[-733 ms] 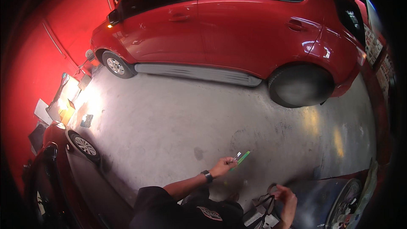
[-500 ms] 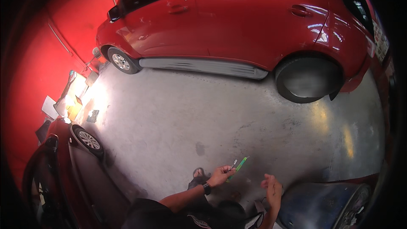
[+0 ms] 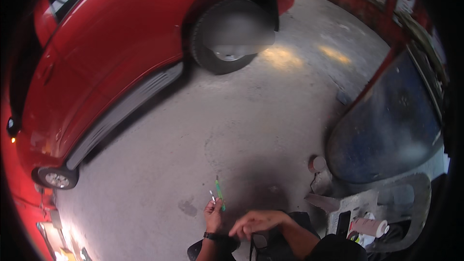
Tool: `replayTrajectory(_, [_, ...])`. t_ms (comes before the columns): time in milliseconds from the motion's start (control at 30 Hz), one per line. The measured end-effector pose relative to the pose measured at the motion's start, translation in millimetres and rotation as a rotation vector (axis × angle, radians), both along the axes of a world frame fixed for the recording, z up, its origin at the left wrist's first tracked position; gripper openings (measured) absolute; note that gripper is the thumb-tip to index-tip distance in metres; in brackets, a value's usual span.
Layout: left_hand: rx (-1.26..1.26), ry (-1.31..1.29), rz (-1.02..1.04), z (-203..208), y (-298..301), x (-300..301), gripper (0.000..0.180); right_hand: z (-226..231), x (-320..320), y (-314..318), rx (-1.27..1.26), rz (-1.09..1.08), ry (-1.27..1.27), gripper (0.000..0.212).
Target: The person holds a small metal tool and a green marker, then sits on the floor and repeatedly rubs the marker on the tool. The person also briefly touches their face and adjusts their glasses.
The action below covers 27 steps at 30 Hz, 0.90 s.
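My left hand (image 3: 212, 215), with a dark watch on its wrist, is closed around a slim bright green stick-like tool (image 3: 220, 194) with a thin dark tip. A short thin white stick (image 3: 212, 195) also stands up from the same fingers. Both point away from me over the concrete floor. Just right of the left wrist is my right hand (image 3: 258, 222), palm down, its fingers loosely bent and apart with nothing visible in them. Whether its fingertips touch the watch I cannot tell.
A red car (image 3: 121, 43) with a grey side step (image 3: 125, 104) stands at the left and far side. At the right lies a blue drum (image 3: 386, 121). Near it, a worn plastic chair (image 3: 415, 203) bears a pinkish bottle (image 3: 369, 227) and a dark flat object (image 3: 343, 223).
The view has swung to the right, bringing the chair into sight. My right hand has come leftward, close to my left wrist. The left hand keeps hold of the green tool and white stick.
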<state>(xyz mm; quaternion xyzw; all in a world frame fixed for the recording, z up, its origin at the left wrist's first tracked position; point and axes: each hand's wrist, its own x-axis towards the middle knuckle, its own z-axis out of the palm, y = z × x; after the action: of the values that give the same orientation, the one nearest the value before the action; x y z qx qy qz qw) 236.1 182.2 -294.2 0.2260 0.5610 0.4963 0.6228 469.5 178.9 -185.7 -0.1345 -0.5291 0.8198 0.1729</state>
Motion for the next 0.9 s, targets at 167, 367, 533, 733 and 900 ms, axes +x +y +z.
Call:
replayTrajectory(167, [-0.015,0.029,-0.045,-72,-3,-12,0.009,-66,-23,-24,-0.079,0.401,0.53,0.087])
replayTrajectory(367, [0.074,-0.071,-0.025,-27,-3,14,0.008,-145,-15,-28,-0.214,0.192,0.533,0.099])
replayTrajectory(533, [0.148,-0.101,-0.098,-26,-7,27,0.008,-163,17,-16,-0.253,-0.171,0.274,0.103])
replayTrajectory(733, [0.26,-0.088,-0.133,-2,-16,40,0.01,-169,32,2,-0.177,-0.69,0.031,0.066])
replayTrajectory(900, [0.336,-0.026,-0.169,2,-49,47,0.012,-142,40,-13,0.057,-1.002,-0.156,0.038])
